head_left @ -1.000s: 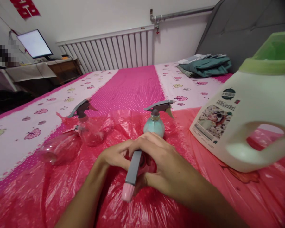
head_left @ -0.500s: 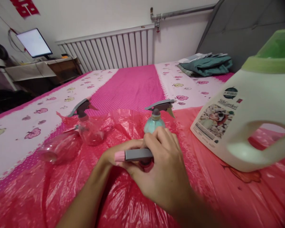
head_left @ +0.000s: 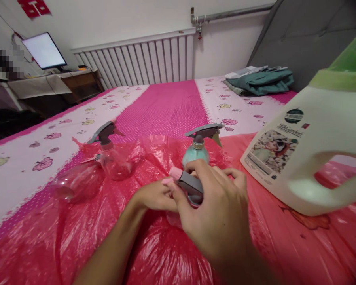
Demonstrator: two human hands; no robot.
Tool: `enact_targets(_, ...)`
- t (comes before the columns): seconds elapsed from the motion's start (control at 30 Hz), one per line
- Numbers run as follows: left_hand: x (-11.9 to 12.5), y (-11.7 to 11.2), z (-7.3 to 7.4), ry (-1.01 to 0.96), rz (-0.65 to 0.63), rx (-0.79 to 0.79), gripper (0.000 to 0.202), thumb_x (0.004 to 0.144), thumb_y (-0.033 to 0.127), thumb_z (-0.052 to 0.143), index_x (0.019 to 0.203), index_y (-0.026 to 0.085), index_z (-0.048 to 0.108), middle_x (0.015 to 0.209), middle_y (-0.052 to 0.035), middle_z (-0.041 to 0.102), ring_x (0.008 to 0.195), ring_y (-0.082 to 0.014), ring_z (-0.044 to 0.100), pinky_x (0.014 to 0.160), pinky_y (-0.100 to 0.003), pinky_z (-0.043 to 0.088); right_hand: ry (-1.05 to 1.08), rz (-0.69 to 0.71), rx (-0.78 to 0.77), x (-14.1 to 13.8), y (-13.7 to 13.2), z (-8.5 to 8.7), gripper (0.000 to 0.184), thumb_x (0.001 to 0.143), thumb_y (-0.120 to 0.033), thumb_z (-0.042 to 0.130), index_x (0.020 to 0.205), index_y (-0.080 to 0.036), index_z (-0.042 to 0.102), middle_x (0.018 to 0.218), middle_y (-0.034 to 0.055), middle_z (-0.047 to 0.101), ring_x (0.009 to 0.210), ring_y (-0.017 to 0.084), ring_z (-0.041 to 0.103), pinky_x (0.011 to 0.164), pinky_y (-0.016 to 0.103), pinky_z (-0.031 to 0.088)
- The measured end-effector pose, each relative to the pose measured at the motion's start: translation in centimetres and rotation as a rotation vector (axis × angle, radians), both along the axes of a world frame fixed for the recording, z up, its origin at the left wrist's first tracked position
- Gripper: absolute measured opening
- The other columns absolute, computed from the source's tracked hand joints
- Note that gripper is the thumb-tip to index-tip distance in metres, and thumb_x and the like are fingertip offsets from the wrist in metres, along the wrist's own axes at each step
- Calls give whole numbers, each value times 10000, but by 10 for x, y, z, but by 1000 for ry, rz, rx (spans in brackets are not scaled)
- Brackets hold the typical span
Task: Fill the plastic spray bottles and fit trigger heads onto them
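My right hand (head_left: 218, 213) is closed around a grey trigger spray head (head_left: 192, 185) with a pink nozzle that points away and to the left. Below it shows part of a clear spray bottle (head_left: 175, 219). My left hand (head_left: 156, 196) wraps round this bottle, its fingers mostly hidden behind the right hand. Just beyond stands a spray bottle with bluish-green liquid (head_left: 191, 154), its grey trigger head on top. To the left, a clear spray bottle (head_left: 115, 164) stands upright with a grey head, and another clear bottle (head_left: 77, 184) lies on its side.
A large white detergent jug (head_left: 299, 166) with a green cap stands close on the right. Crumpled red plastic sheeting (head_left: 101, 233) covers the near part of the bed. Folded clothes (head_left: 258, 81) lie at the back right, and a radiator (head_left: 136, 61) lines the wall.
The spray head has turned: its nozzle pointed straight left and now points farther away from me. My right hand has twisted and shifted a little right, with the left hand still at the bottle.
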State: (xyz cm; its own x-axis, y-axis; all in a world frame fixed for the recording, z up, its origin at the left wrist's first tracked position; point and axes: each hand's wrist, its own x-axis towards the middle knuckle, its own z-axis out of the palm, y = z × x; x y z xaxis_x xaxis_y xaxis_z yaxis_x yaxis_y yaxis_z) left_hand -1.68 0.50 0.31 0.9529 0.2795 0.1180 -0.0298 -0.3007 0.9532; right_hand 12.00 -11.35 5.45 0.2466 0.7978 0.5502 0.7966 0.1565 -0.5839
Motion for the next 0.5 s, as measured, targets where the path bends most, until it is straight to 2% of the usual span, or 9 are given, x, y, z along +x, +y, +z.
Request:
enact_targets(0.17,7,-3,5,-85,-59,6,422,975,540,657,993,123,718,846,-39,697,860,-183,654,1049,-400,538,-72,-51,-55,7,0,5,106,952,-337,649,975,-237,678,675,-6,672,646,239,598,904,434,302)
enact_targets(0.3,8,-4,7,-88,-54,11,452,966,554,669,1052,114,728,896,-42,708,950,-192,656,1045,-375,537,-104,-55,-75,11,-1,8,147,955,-268,571,1054,-228,673,633,0,643,601,234,548,881,457,338)
enact_targets(0.4,4,-3,5,-58,-39,-13,457,960,535,685,1101,101,720,953,-53,725,955,-195,673,977,-347,563,22,64,-104,11,0,8,164,952,-241,561,1102,-230,624,725,5,676,673,227,573,887,468,368)
enact_targets(0.5,-1,0,5,-37,-28,-75,444,921,490,746,1129,100,705,1014,-70,741,978,-214,698,905,-321,585,248,272,-135,12,2,5,202,955,-265,586,1154,-236,576,961,37,701,901,246,633,926,467,429)
